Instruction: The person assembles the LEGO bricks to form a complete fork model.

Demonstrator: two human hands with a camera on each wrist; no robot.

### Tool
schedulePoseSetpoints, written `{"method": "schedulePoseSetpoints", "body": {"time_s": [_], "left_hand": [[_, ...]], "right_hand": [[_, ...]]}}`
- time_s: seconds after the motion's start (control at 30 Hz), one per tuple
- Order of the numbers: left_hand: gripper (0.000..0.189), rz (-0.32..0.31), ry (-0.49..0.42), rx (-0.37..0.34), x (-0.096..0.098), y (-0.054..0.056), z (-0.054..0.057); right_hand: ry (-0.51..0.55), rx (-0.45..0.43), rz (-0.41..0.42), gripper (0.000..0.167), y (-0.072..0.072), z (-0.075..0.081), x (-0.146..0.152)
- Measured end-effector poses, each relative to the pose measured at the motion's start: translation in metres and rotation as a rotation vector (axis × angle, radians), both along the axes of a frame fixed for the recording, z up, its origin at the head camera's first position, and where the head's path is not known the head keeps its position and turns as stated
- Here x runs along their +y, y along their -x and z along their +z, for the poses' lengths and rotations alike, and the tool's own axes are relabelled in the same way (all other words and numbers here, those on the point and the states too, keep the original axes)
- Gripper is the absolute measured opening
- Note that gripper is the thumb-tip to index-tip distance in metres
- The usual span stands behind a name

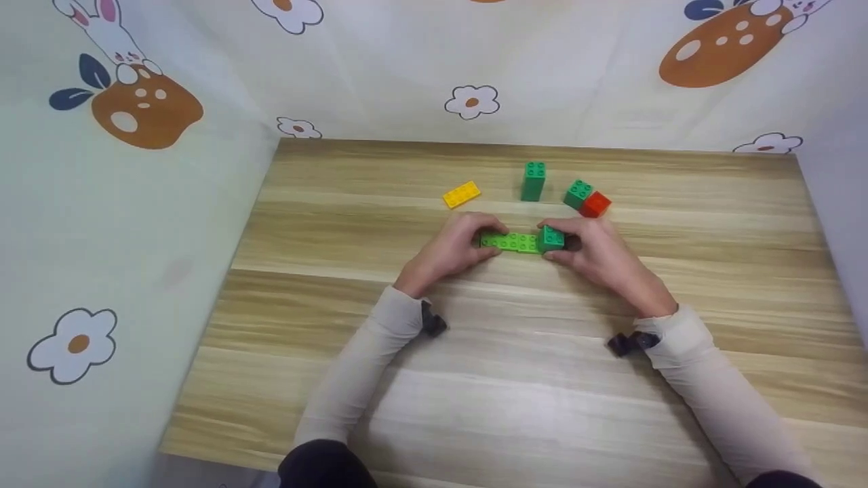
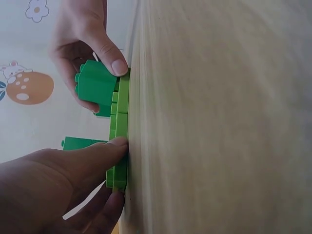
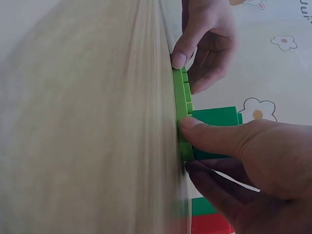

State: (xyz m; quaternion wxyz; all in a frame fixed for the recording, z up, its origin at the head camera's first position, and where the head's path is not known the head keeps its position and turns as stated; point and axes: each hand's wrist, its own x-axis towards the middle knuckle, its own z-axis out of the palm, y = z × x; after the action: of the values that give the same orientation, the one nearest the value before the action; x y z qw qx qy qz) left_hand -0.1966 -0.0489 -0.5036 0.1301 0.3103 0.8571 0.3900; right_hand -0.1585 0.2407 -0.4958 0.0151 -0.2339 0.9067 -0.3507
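A row of light green building bricks (image 1: 521, 242) lies flat on the table, studs up. On its right end stands a dark green brick (image 1: 553, 237). My left hand (image 1: 461, 242) pinches the row's left end between thumb and fingers. At the other end, my right hand (image 1: 591, 249) grips the light green row at the foot of the dark green brick. In the right wrist view, the right thumb (image 3: 192, 123) presses low on the side of the light green bricks (image 3: 181, 90). The left wrist view shows both hands at opposite ends of the row.
Beyond the hands stand a tall dark green stack (image 1: 534, 181) and a small dark green brick (image 1: 578, 194) against a red brick (image 1: 596, 204). A yellow brick (image 1: 462, 194) lies farther left. The wooden table (image 1: 325, 224) meets patterned walls at its back and sides.
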Motion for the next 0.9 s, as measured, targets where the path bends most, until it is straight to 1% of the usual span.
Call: {"method": "schedulePoseSetpoints", "body": {"time_s": [0.2,0.37,0.6,0.8,0.9], "left_hand": [[0.033,0.001,-0.012,0.0,0.0003,-0.0003,0.0005],[0.033,0.017,0.01,0.021,-0.0002,-0.0017,0.0008],[0.032,0.036,0.032,0.022,0.0005,-0.003,0.0011],[0.032,0.035,0.032,0.027,0.0011,-0.0036,0.0015],[0.032,0.032,0.037,0.031,0.002,-0.0035,0.0015]], "right_hand": [[-0.013,-0.014,0.005,0.046,0.0006,0.0033,-0.0016],[-0.037,-0.033,0.013,0.051,0.0008,0.005,-0.0027],[-0.054,-0.03,0.005,0.048,0.001,0.007,-0.0026],[-0.145,-0.005,-0.012,0.052,0.0027,0.0083,0.0001],[-0.17,-0.007,-0.017,0.053,0.0038,0.0086,0.0015]]}}
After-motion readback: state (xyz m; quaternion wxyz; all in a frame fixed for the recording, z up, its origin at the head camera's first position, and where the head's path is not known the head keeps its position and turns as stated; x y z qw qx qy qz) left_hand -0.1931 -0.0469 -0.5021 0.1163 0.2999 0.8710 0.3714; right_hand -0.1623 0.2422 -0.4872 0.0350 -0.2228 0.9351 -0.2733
